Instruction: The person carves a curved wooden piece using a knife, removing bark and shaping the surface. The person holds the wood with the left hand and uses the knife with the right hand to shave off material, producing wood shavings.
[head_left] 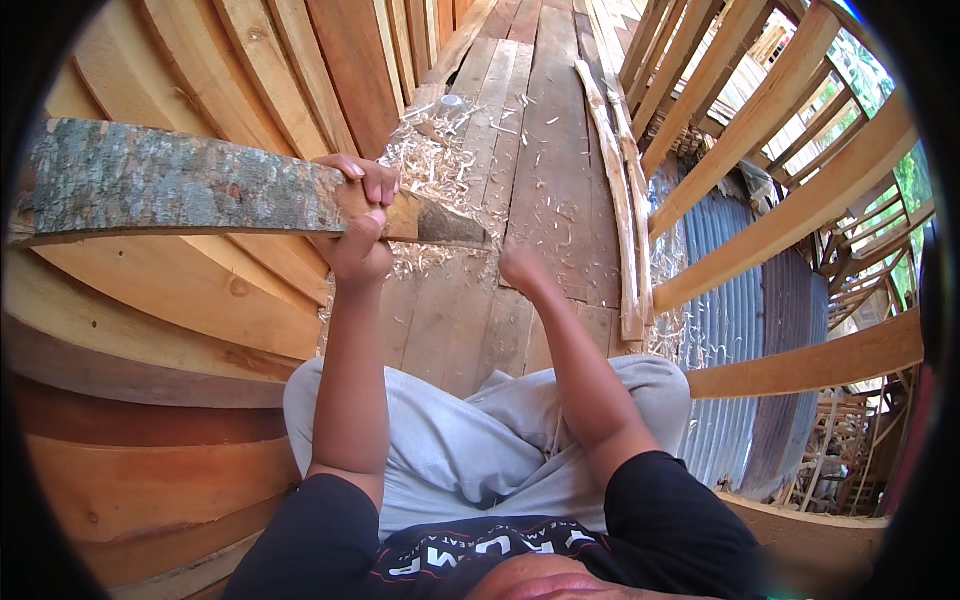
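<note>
My left hand [358, 215] is closed around a long bark-covered wooden slab [180, 185] that reaches from the left edge of the view to a tapered tip near the middle. The fingers wrap over its top edge and the thumb presses its side. My right hand [522, 265] is a loose fist resting on the plank floor [540, 150], just right of the slab's tip, with nothing in it. Pale wood shavings [435, 165] lie on the floor beyond both hands.
Curved hull planks [150, 330] rise on the left. A wooden railing [760, 120] of slanted beams runs on the right, with corrugated metal sheeting [720, 300] below it. Thin curved offcut strips [625, 200] lie along the floor's right edge. A small round container [452, 101] sits farther ahead.
</note>
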